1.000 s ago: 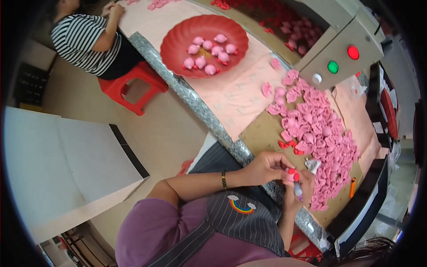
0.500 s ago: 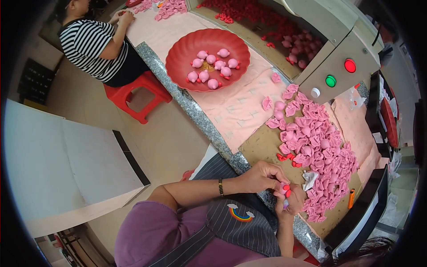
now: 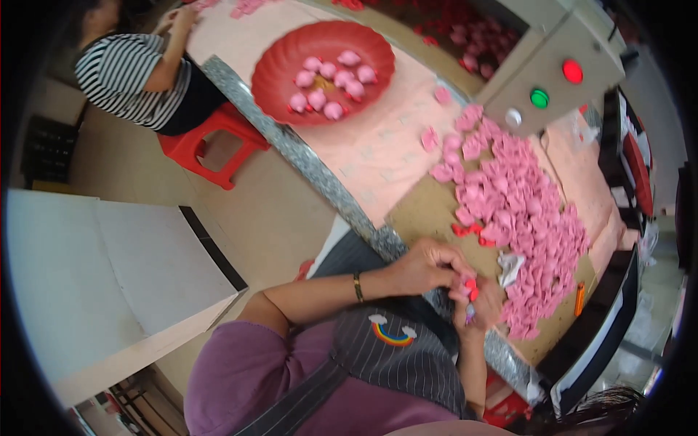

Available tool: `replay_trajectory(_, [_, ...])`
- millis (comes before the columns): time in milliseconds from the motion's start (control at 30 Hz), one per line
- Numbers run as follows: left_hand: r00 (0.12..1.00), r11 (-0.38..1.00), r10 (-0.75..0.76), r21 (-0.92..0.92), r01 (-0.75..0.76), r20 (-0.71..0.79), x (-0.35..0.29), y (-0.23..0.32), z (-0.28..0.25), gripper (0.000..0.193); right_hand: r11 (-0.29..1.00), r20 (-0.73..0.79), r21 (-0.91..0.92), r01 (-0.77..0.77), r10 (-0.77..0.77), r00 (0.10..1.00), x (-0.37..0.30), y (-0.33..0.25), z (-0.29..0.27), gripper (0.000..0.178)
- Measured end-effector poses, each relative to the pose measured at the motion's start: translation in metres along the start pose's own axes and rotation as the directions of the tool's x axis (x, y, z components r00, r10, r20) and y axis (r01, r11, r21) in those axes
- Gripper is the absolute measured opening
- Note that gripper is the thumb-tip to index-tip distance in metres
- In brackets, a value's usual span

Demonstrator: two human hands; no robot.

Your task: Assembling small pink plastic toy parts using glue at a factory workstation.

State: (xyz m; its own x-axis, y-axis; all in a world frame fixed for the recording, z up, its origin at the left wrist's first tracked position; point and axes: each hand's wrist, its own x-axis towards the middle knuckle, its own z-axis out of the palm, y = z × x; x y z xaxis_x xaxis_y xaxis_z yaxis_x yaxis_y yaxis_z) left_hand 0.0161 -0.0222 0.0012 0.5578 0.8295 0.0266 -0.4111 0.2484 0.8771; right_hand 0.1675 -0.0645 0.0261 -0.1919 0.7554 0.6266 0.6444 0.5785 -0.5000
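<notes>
Head view, read left to right. A co-worker in a striped shirt (image 3: 123, 73) sat on a red stool (image 3: 214, 142) at the far end of the worktop (image 3: 378, 152). Next came a red tray (image 3: 291, 54) that carried about eight finished pink pieces (image 3: 331, 80), which suggested only a small share of the work was done. The left hand (image 3: 429, 265) was closed in a pinch on a small red piece (image 3: 471, 288) at the worktop's near edge. The right hand (image 3: 480, 309), touching the left, was curled shut round the same piece and what looked like a slim tool, too small to identify. Just beside the hands lay a few loose red parts (image 3: 465, 229) and, farther right, a large heap of pink pieces (image 3: 523, 218), apparently still unprocessed. A control box with red and green buttons (image 3: 556, 83) stood behind the heap.
</notes>
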Motion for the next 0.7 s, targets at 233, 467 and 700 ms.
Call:
replay_trajectory(233, [0.999, 1.0, 0.023, -0.001, -0.023, -0.022, 0.006, 0.012, -0.005, 0.015, 0.999, 0.057, 0.029, -0.019, 0.018, 0.998, 0.013, 0.009, 0.001, 0.028])
replay_trajectory(467, [1.0, 0.999, -0.014, -0.045, 0.014, -0.01, 0.004, 0.002, -0.003, 0.014, 0.998, 0.057, 0.055, -0.035, 0.032, 0.998, 0.003, 0.01, -0.005, 0.026])
replay_trajectory(700, [0.999, 0.996, -0.037, -0.085, 0.035, -0.029, 0.002, 0.007, 0.002, 0.019, 0.965, -0.016, 0.208, -0.161, 0.168, 0.986, -0.009, 0.009, -0.006, 0.032])
